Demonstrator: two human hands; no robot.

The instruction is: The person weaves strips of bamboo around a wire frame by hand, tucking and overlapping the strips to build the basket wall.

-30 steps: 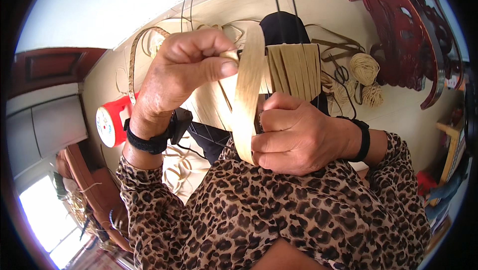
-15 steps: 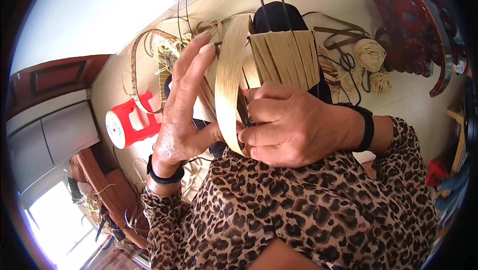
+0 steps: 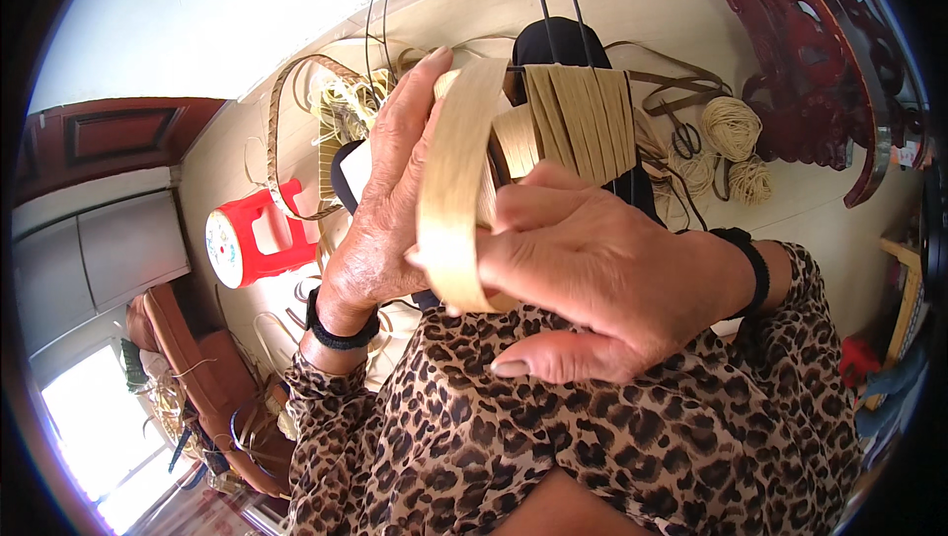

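Observation:
A wide pale cane strip (image 3: pixel 456 180) curves in a loop close to the camera. My left hand (image 3: pixel 390 205) lies flat along its left side, fingers straight and pressed on the strip. My right hand (image 3: pixel 592 284) grips the strip's lower part from the right, thumb tucked below. Behind them a partly woven piece (image 3: pixel 578 116) of parallel tan strips sits on a dark wire frame (image 3: pixel 558 37), whose thin rods rise upward. Both wrists carry black bands, and the sleeves are leopard print.
A red plastic stool (image 3: pixel 259 240) lies on its side on the pale floor at left. Loose cane strips and a hoop (image 3: pixel 316 111) lie behind it. Balls of twine (image 3: pixel 733 126) and scissors (image 3: pixel 683 141) rest at right, beside dark red carved furniture (image 3: pixel 805 52).
My left hand slid down from gripping the strip's top and now lies flat along its side. The looped strip and woven piece came closer and fill more of the view.

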